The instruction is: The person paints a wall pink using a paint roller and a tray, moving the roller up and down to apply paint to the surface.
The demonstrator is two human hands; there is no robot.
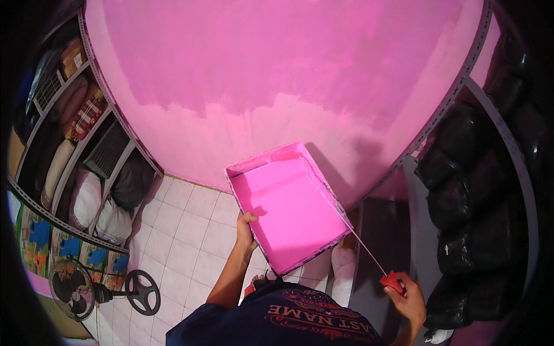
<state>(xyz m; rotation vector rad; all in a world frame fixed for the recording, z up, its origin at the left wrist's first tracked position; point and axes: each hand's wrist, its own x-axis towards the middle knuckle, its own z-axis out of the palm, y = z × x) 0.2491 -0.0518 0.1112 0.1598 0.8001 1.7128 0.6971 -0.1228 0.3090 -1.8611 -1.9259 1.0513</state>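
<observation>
My left hand (pixel 246 230) grips the left rim of a rectangular paint tray (pixel 298 207), tilted in front of my body, with pink paint covering its inside. In my right hand (pixel 407 298) is the red handle (pixel 392 283) of a paint roller, fingers closed round it. The roller's thin metal rod runs up and left over the tray's right rim. Its head lies near the tray's far end and is hard to tell from the pink paint. Beyond the tray stands a wall (pixel 277 56) with a darker pink coat above a paler pink lower band.
A metal shelf (pixel 108 101) with bags, crates and rolled goods stands at left. Below it is a standing fan (pixel 72 289) with a round base. Black plastic-wrapped bundles (pixel 463 207) fill a rack at right. White tiles (pixel 190 225) cover the floor.
</observation>
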